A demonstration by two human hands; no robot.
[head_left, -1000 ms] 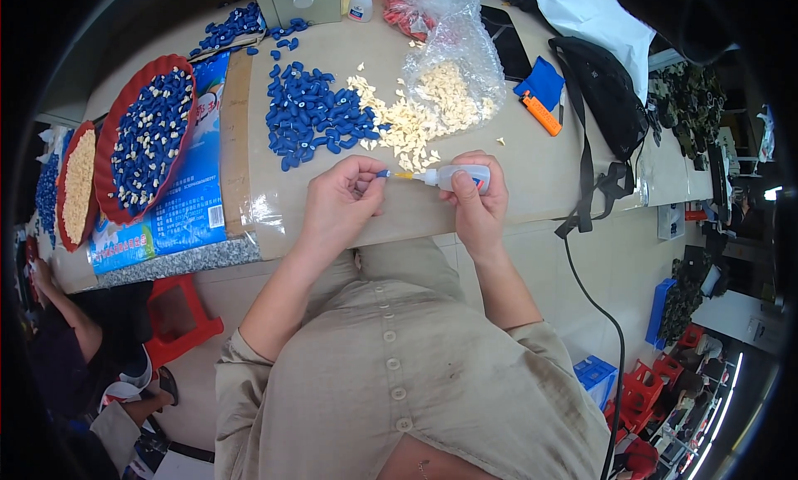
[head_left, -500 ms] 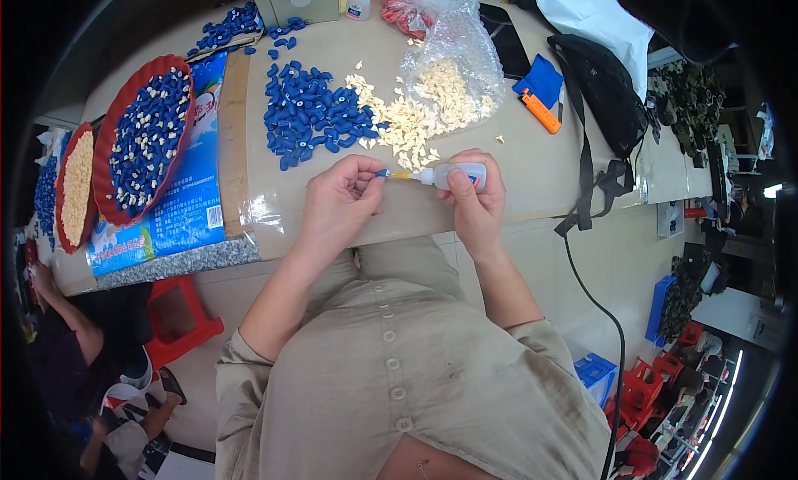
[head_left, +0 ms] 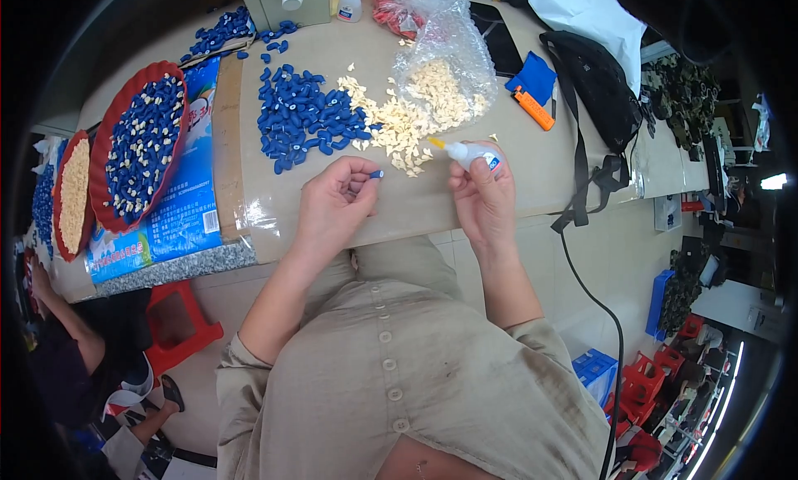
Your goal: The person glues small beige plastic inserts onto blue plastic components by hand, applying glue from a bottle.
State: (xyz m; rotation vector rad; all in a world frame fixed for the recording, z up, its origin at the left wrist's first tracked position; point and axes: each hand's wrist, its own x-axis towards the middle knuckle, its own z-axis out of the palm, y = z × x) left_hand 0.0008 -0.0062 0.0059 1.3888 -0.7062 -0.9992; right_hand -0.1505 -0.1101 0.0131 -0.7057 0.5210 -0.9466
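Between the thumb and fingers of my left hand a small blue piece is pinched, its pale end facing right. My right hand is closed around a small white glue bottle, whose yellow nozzle tip points up and to the left, apart from the blue piece. Just beyond my left hand lies a heap of curved blue pieces. Small cream-coloured pieces are spread beside it, beyond the gap between my hands, and run into a clear plastic bag.
At left, a red scalloped tray holds blue and cream pieces; another red tray holds cream bits. A second glue bottle stands at the back. An orange cutter, a blue cloth and a black bag lie right.
The glue bottle's nozzle has come away from the blue piece and now tilts upward in my right hand. My left hand still pinches the blue piece.
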